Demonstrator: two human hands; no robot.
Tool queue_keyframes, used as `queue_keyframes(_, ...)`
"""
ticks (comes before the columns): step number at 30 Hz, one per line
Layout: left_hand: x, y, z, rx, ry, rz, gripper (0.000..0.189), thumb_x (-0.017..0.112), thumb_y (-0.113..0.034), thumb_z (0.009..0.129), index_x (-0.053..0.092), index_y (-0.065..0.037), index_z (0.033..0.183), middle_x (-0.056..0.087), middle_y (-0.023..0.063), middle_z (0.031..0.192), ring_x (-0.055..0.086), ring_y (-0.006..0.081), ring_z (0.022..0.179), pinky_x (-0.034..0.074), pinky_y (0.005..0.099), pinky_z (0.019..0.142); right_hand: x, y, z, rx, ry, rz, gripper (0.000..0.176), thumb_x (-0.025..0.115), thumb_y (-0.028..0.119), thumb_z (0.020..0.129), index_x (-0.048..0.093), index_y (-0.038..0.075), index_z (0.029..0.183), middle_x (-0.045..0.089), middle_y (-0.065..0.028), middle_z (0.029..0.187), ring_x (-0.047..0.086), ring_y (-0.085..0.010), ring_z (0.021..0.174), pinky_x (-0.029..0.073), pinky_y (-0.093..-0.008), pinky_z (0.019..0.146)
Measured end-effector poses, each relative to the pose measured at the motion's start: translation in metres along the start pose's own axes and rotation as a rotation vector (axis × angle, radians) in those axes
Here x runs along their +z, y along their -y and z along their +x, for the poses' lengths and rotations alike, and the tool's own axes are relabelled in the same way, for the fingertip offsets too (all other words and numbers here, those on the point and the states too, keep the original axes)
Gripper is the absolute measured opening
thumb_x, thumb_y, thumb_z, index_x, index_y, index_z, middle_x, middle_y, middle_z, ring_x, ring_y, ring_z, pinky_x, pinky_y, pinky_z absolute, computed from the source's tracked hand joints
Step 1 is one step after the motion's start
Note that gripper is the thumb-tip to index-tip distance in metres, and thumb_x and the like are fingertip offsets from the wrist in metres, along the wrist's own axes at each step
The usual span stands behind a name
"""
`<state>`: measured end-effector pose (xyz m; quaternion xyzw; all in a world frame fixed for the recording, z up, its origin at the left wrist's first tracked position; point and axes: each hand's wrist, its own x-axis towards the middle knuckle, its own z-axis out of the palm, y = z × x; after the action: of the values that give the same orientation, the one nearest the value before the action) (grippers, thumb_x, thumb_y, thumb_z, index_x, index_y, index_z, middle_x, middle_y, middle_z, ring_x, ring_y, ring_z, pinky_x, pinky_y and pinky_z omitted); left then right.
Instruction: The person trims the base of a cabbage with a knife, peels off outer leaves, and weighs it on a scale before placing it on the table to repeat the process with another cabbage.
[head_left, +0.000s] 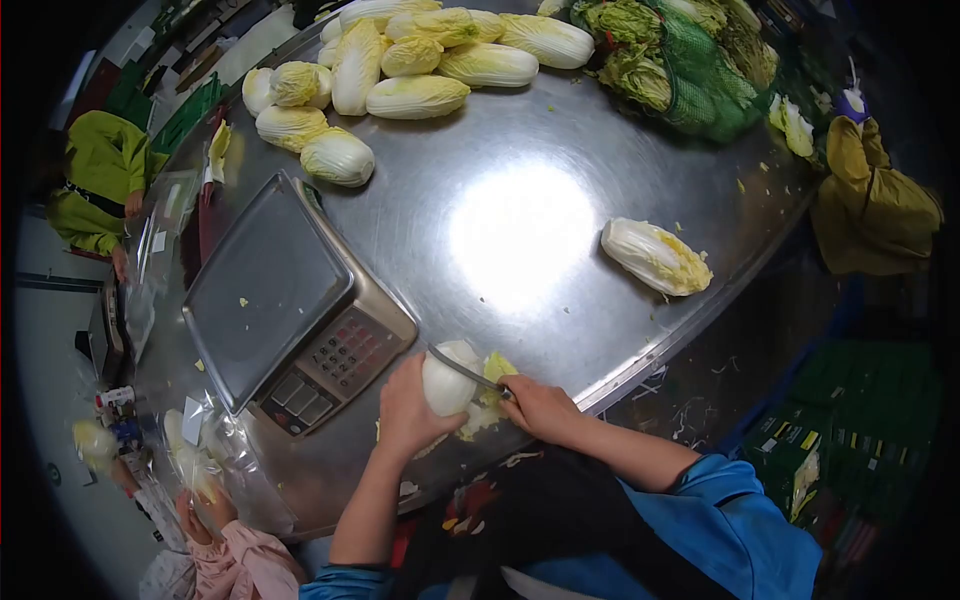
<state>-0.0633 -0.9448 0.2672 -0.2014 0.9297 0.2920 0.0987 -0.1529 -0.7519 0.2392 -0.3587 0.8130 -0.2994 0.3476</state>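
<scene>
My left hand [408, 408] is wrapped round a napa cabbage [447, 380] at the near edge of the metal table. In my right hand [540, 408] is a knife [468, 372], its curved blade lying across the cabbage's end nearest the scale. Yellow-green leaf trimmings [486, 412] lie under and beside the cabbage, between my two hands. Another napa cabbage [655, 257], pale with a yellow leafy end, rests on its side farther right on the table.
A scale [300, 300] stands left of my hands. Several napa cabbages [410, 60] are piled at the back, beside a green net bag [710, 85] of leafy heads. One person in a green top [100, 180] and another in pink sleeves [240, 560], handling plastic-wrapped cabbage, are at left.
</scene>
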Motion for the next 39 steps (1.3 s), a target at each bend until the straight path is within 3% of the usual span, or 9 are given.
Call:
queue_keyframes(12,0.001,0.003,0.001,0.023,0.023,0.048,0.088,0.076,-0.031,0.048,0.034,-0.002,0.12,0.044,0.0154,0.114,0.042,0.0304,0.107,0.034,0.0414,0.088,-0.004,0.001,0.01,0.025,0.05,-0.107,0.023,0.048,0.021,0.082,0.042,0.003,0.097,0.056,-0.0197,0.08,0.056,-0.038,0.073,0.045,-0.0466,0.063)
queue_keyframes(20,-0.002,0.005,0.003,0.007,0.026,0.006,0.09,0.077,-0.032,0.045,0.035,-0.002,0.12,0.045,0.0175,0.113,0.043,0.0324,0.106,0.034,0.0401,0.09,0.004,0.002,0.003,0.099,0.031,-0.092,0.022,0.047,0.022,0.083,0.042,0.003,0.094,0.056,-0.021,0.081,0.057,-0.0394,0.072,0.044,-0.0485,0.061)
queue_keyframes(25,0.015,0.015,-0.01,0.153,-0.096,0.038,0.094,0.078,-0.03,0.043,0.035,-0.002,0.121,0.044,0.0181,0.115,0.044,0.0334,0.107,0.034,0.0396,0.091,0.009,-0.015,0.045,0.174,0.074,-0.173,0.023,0.043,0.024,0.083,0.044,0.003,0.095,0.058,-0.021,0.085,0.057,-0.0374,0.074,0.045,-0.048,0.065)
queue_keyframes(29,-0.008,0.024,-0.017,0.054,-0.104,-0.089,0.098,0.079,-0.031,0.042,0.032,0.0,0.123,0.042,0.0188,0.117,0.043,0.0331,0.109,0.033,0.041,0.093,-0.015,-0.029,0.028,0.16,0.108,-0.24,0.025,0.039,0.024,0.082,0.046,0.004,0.096,0.058,-0.0197,0.085,0.057,-0.0361,0.075,0.044,-0.0476,0.067)
queue_keyframes(32,-0.016,0.029,-0.033,0.098,-0.115,-0.21,0.1,0.078,-0.033,0.046,0.028,0.002,0.125,0.04,0.0194,0.119,0.041,0.0326,0.111,0.031,0.038,0.095,-0.05,-0.038,0.017,0.222,0.172,-0.313,0.029,0.047,0.025,0.08,0.047,0.003,0.1,0.056,-0.0195,0.093,0.056,-0.0343,0.086,0.043,-0.0455,0.073)
queue_keyframes(34,-0.015,0.022,-0.046,0.231,-0.198,-0.489,0.104,0.079,-0.032,0.046,0.024,0.001,0.128,0.036,0.0207,0.121,0.038,0.0342,0.114,0.032,0.0399,0.094,-0.077,-0.018,0.002,-0.043,-0.135,-0.715,0.047,0.057,0.029,0.075,0.045,0.001,0.11,0.05,-0.0196,0.108,0.048,-0.0346,0.101,0.038,-0.0431,0.085)
queue_keyframes(36,0.002,0.014,-0.044,0.351,-0.321,-0.521,0.106,0.08,-0.035,0.046,0.022,0.0,0.129,0.033,0.0211,0.123,0.037,0.0343,0.114,0.033,0.0414,0.094,-0.083,0.027,0.001,-0.161,-0.236,0.082,0.065,0.063,0.035,0.073,0.039,0.001,0.122,0.043,-0.0178,0.12,0.038,-0.0319,0.114,0.03,-0.0396,0.095)
queue_keyframes(37,0.01,0.011,-0.044,0.469,-0.441,-0.545,0.109,0.081,-0.038,0.047,0.02,-0.001,0.129,0.03,0.0214,0.125,0.036,0.0343,0.114,0.033,0.0429,0.094,-0.069,0.035,0.003,-0.283,-0.14,0.587,0.066,0.061,0.037,0.076,0.036,0.001,0.125,0.042,-0.017,0.123,0.037,-0.0277,0.117,0.028,-0.0364,0.097)
queue_keyframes(39,0.022,0.006,-0.034,0.589,-0.514,-0.449,0.11,0.081,-0.038,0.047,0.018,-0.002,0.13,0.028,0.0217,0.126,0.034,0.0352,0.115,0.032,0.0438,0.094,-0.045,0.051,0.012,-0.367,0.015,0.848,0.06,0.058,0.034,0.08,0.035,0.0,0.125,0.042,-0.0152,0.123,0.035,-0.0231,0.118,0.027,-0.0337,0.098)
